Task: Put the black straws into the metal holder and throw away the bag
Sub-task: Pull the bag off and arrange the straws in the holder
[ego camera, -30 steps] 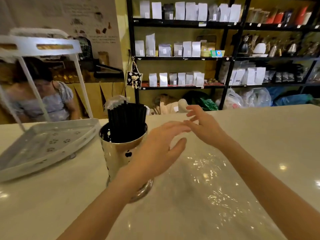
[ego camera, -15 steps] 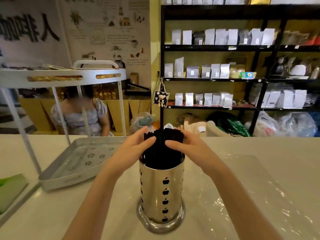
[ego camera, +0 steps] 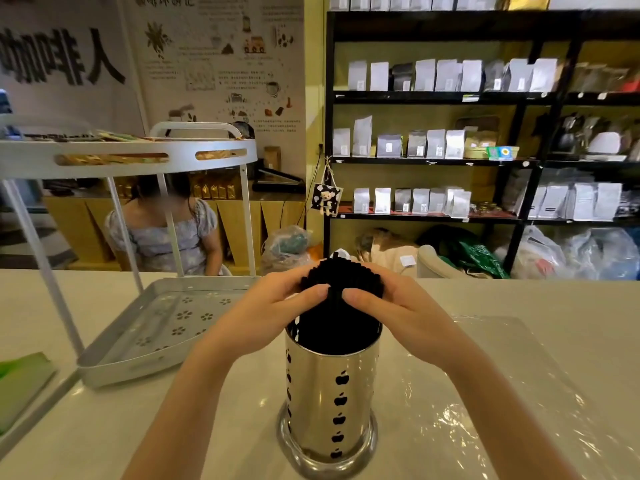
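A shiny metal holder with apple-shaped cut-outs stands upright on the white counter, right in front of me. A thick bundle of black straws stands in it, tops sticking out above the rim. My left hand wraps the bundle's left side and my right hand wraps its right side, thumbs nearly meeting at the front. The clear plastic bag lies flat and crinkled on the counter to the right of the holder, under my right forearm.
A white two-tier metal rack stands on the counter at the left, its lower tray close to my left arm. A green item lies at the far left edge. A seated person is behind the counter. Black shelves line the back wall.
One second ago both hands were off to the right of the holder, apart from it. They moved onto the straw bundle and now squeeze it tighter, thumbs closer together. The view has shifted to centre the holder.
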Tool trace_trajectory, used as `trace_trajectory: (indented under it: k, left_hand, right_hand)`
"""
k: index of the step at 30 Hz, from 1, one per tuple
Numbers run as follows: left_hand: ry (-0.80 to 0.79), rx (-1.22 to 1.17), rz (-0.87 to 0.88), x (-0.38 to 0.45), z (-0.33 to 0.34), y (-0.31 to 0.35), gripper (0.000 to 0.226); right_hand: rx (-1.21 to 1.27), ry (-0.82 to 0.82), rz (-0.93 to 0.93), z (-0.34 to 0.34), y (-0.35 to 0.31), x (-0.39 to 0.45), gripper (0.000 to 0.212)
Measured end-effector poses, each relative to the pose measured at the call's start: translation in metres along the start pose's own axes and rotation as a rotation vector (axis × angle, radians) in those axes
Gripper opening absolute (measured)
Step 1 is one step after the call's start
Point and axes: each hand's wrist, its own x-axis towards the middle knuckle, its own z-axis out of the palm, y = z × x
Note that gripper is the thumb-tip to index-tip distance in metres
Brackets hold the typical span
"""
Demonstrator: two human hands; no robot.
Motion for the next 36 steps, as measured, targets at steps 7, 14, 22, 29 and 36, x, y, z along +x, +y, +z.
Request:
trace_trajectory:
  k: [7,14,22,29,36]
  left_hand:
    - [-0.1,0.196,-0.068,-0.013,-0.011,0.007,0.032]
    - [-0.233,0.239,-0.086,-0.028,-0.014,0.023,0.045]
    - [-0.142,0.306,-0.108,-0.033,-0.015,0.03,0.069]
    - [-0.145,0.361,-0.066,-0.037,-0.014,0.035,0.052]
    - [-0.15,0.304,-0.029,-0.035,-0.017,0.031,0.05]
  right_hand:
    - [-0.145,-0.135,0.004,-0.005,-0.013,-0.012,0.031]
    - [-0.282,-0.177,0.058,-0.011,-0.027,-0.024,0.052]
    - [-0.505,0.183,-0.164,-0.001,-0.052,-0.036,0.06]
    - [-0.893,0.315,-0.403,0.037,-0.043,-0.029,0.036]
    - [-0.713,0.359,-0.317,0.034,-0.055,-0.027,0.017]
